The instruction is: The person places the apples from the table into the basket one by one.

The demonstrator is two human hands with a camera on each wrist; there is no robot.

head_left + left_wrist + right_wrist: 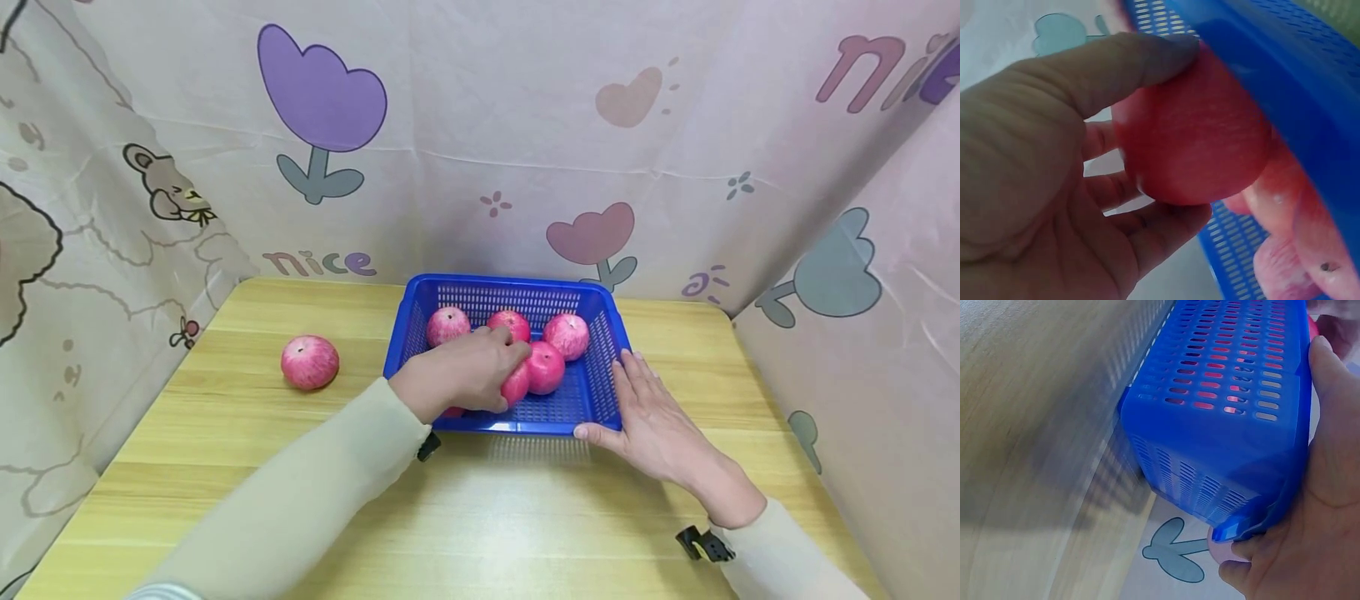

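Observation:
My left hand [476,367] reaches into a blue plastic basket [517,427] and holds a red apple [1191,131], thumb on one side and fingers curled round the other. Several more apples lie in the basket, among them a striped apple [447,325] at the back left, a redder apple [546,367] in the middle and another apple [567,336] at the back right. Part of one is hidden under my left wrist. My right hand [660,425] rests against the basket's front right corner, fingers extended along the right side and thumb at the front rim.
A single apple [310,362] sits on the wooden table [360,517] to the left of the basket. Behind and at both sides hangs a printed cloth [465,167] with flowers and a bear. The basket stands near the table's back edge.

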